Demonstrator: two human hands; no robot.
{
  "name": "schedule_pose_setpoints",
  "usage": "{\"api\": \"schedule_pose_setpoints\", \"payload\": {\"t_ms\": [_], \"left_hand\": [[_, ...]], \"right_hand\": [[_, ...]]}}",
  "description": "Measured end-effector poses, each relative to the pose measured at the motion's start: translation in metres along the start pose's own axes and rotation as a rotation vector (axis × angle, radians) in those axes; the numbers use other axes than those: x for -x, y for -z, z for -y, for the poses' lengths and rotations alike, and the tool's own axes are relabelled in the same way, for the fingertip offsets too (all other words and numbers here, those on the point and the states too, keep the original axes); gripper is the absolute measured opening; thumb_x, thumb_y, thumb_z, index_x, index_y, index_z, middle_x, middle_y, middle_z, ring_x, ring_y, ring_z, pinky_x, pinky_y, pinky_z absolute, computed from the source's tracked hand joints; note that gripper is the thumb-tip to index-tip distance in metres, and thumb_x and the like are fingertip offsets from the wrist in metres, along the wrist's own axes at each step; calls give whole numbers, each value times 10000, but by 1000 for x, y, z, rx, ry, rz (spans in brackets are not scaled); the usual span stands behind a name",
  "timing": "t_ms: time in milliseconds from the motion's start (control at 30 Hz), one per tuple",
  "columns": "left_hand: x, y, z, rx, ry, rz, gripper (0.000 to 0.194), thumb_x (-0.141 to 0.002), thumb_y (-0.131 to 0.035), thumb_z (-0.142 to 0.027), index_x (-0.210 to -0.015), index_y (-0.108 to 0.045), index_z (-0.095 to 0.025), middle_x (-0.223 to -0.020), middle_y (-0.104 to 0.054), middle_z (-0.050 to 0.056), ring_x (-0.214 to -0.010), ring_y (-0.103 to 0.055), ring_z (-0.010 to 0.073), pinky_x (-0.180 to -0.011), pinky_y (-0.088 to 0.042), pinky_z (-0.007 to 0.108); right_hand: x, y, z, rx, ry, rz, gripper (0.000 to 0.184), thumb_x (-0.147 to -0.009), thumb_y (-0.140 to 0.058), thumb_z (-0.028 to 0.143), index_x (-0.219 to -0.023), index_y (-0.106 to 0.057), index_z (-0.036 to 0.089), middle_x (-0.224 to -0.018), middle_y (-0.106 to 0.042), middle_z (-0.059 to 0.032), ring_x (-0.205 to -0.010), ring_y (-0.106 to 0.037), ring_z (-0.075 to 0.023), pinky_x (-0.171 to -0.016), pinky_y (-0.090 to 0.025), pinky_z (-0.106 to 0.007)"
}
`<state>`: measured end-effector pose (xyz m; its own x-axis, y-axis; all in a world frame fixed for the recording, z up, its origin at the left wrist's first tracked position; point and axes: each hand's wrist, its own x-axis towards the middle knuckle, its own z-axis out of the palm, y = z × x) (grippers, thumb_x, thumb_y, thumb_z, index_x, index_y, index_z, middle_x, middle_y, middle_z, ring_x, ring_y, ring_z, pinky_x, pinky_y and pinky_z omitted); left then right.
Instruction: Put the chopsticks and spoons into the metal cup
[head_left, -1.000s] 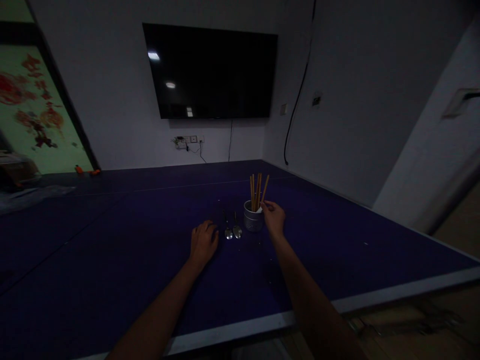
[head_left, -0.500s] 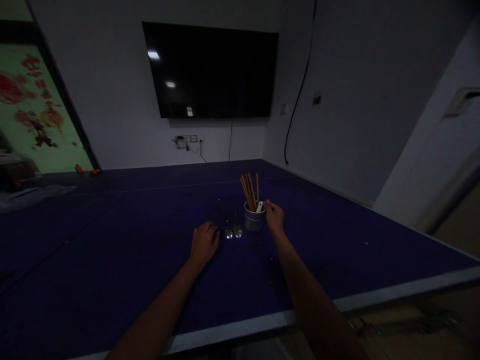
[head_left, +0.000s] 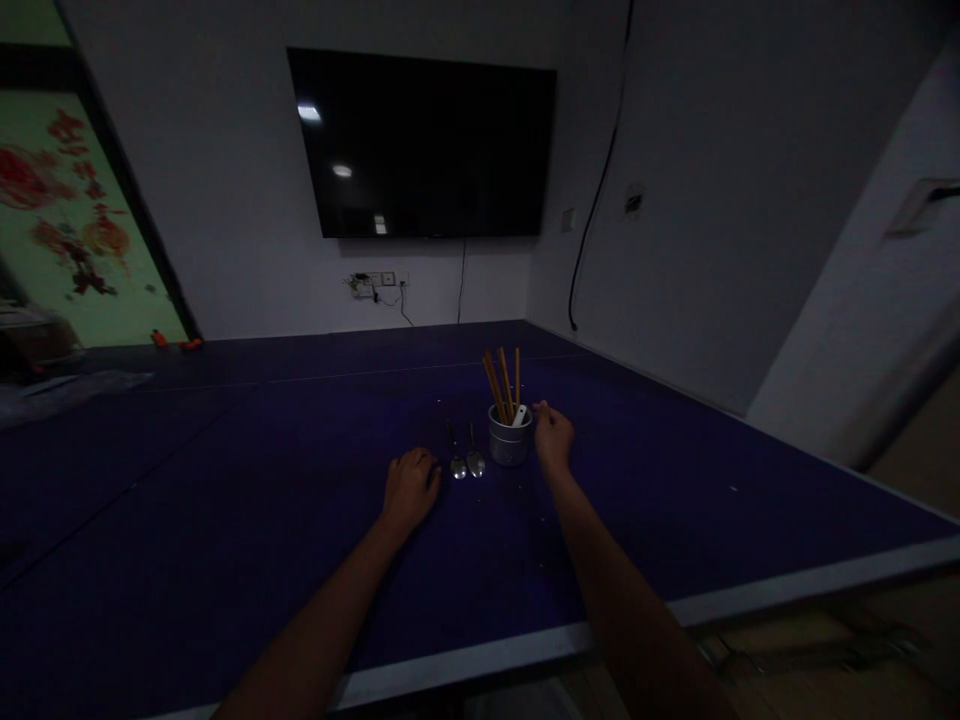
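A small grey metal cup (head_left: 510,447) stands upright on the dark blue table (head_left: 300,560). Several wooden chopsticks (head_left: 504,385) and a white handle (head_left: 520,414) stick up out of it. Just right of its rim is my right hand (head_left: 553,438), its fingers curled together and a narrow gap between them and the cup; I see nothing in them. Two metal spoons (head_left: 466,464) lie side by side left of the cup, bowls toward me. My left hand (head_left: 411,487) rests palm down on the table beside the spoons, fingers loosely bent and holding nothing.
A large television (head_left: 427,145) hangs on the wall behind the table, with sockets and cables (head_left: 379,283) below. Clear plastic wrapping (head_left: 67,392) lies at the far left, and orange objects (head_left: 187,345) sit near the back left edge. The room is dim.
My right hand has shifted slightly to the right, away from the cup's rim. The chopsticks lean a little differently. My left hand and the spoons stay in place.
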<state>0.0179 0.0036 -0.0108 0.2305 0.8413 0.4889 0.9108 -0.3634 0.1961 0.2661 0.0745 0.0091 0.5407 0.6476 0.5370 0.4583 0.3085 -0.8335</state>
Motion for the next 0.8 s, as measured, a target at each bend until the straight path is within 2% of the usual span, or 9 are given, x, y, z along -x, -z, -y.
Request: {"api": "schedule_pose_setpoints", "payload": {"t_ms": [100, 167, 233, 333, 400, 467, 600, 800], "left_hand": [[0, 0, -1, -12, 2, 11, 212, -867, -439, -250, -991, -603, -201, -1017, -622, 67, -979, -553, 200, -821, -397, 340], [0, 0, -2, -27, 4, 20, 212, -870, -433, -258, -981, -603, -197, -1007, -623, 68, -980, -552, 205, -820, -394, 344], [0, 1, -3, -39, 7, 31, 208, -870, -433, -265, -967, -604, -197, -1000, -623, 68, -974, -552, 208, -814, -392, 345], [0, 2, -4, -44, 5, 49, 209, -875, -421, -261, -946, -608, -201, -991, -623, 65, -949, -558, 202, -799, -389, 338], [0, 3, -4, -50, 6, 53, 213, -878, -411, -253, -927, -611, -200, -982, -624, 65, -937, -561, 198, -802, -386, 336], [0, 3, -3, -57, 10, 51, 211, -877, -411, -249, -910, -612, -193, -977, -623, 69, -929, -563, 197, -805, -386, 337], [-1, 3, -4, -48, 10, 59, 214, -877, -411, -256, -904, -613, -190, -973, -627, 74, -919, -564, 195, -791, -393, 332], [-1, 3, -4, -32, 15, 64, 214, -870, -423, -260, -903, -626, -202, -977, -632, 71, -924, -568, 199, -792, -396, 334]], "right_hand": [[6, 8, 17, 147, 104, -180, 520, -892, -291, 468, -935, -667, 112, -917, -661, -151, -859, -581, -227, -766, -406, -320], [16, 9, 29, 175, 225, -170, 492, -915, -263, 432, -988, -651, 138, -957, -655, -133, -889, -580, -209, -782, -401, -301], [31, 6, 39, 218, 350, -33, 468, -924, -267, 421, -969, -657, 164, -940, -663, -113, -883, -589, -192, -784, -399, -277], [57, -7, 51, 383, 474, 291, 427, -916, -331, 430, -865, -680, 189, -875, -685, -92, -838, -611, -177, -756, -396, -248], [72, -17, 57, 524, 476, 504, 377, -901, -384, 439, -876, -682, 209, -836, -697, -75, -786, -629, -176, -696, -401, -243], [83, -24, 61, 626, 444, 644, 337, -874, -441, 456, -913, -679, 221, -848, -704, -75, -781, -643, -186, -660, -407, -245], [91, -30, 61, 752, 369, 767, 349, -832, -499, 489, -874, -691, 200, -852, -707, -106, -803, -658, -213, -646, -424, -254], [94, -33, 55, 777, 324, 785, 340, -797, -555, 467, -868, -698, 167, -870, -702, -144, -819, -665, -239, -666, -447, -281]]}}
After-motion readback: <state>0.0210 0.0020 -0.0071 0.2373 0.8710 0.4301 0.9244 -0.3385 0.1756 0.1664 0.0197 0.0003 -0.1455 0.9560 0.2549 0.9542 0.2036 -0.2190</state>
